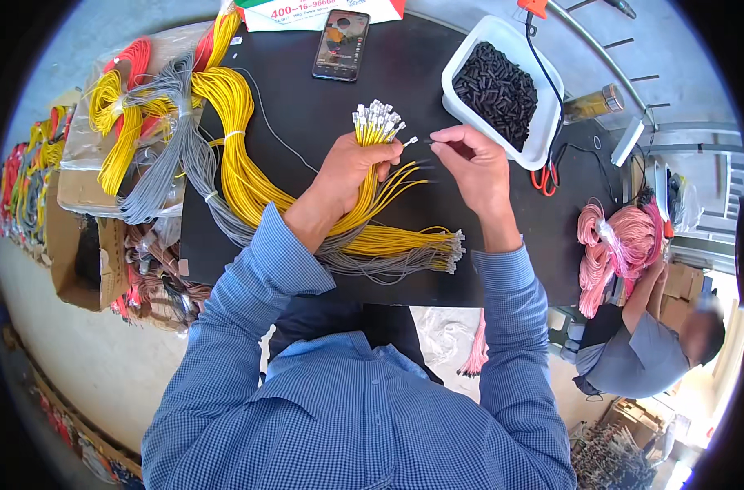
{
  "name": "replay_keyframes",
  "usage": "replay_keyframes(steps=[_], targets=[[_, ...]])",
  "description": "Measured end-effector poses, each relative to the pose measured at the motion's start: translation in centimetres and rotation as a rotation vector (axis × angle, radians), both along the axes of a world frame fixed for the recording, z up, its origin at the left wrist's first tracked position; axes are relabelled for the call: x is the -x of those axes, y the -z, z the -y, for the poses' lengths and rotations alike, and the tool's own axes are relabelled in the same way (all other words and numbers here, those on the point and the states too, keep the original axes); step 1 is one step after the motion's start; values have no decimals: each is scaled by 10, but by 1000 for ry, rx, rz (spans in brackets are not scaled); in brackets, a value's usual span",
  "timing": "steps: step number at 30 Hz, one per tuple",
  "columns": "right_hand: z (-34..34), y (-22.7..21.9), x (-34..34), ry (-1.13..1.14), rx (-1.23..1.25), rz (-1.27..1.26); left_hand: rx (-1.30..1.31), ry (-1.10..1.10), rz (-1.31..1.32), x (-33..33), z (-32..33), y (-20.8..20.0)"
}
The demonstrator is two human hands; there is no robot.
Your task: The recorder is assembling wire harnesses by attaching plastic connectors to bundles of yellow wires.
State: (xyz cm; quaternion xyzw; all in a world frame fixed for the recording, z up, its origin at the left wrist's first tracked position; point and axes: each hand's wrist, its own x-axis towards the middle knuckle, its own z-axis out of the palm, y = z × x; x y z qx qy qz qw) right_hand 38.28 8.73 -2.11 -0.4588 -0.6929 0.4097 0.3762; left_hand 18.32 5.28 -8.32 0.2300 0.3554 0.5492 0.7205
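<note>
A bunch of yellow wires is gripped in my left hand, with its white and metal end connectors fanned out above the fist. One wire end sticks out to the right past my left thumb. Close to it, my right hand has thumb and forefinger brought together; a small dark bit seems to lie at the fingertips, too small to name. The long yellow and grey bundle runs up the left of the table. More connector-tipped ends lie below my hands, beside grey wires.
A white tub holds many short black sleeves. Red-handled scissors lie next to it. A phone rests at the table's far side. Pink wire coils are at the right edge, near another person.
</note>
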Motion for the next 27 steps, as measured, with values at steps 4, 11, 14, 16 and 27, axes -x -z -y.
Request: replay_keyframes(steps=[4, 11, 14, 16, 27], targets=[[3, 4, 9, 12, -16, 0, 20, -5, 17, 2, 1, -2], [-2, 1, 8, -36, 27, 4, 32, 9, 13, 2, 0, -2], [-6, -5, 10, -61, 49, 56, 12, 6, -15, 2, 0, -2], [-11, -7, 8, -85, 64, 74, 6, 4, -38, 1, -1, -1], [-1, -5, 18, -42, 132, 161, -37, 4, -39, 2, 1, 0]])
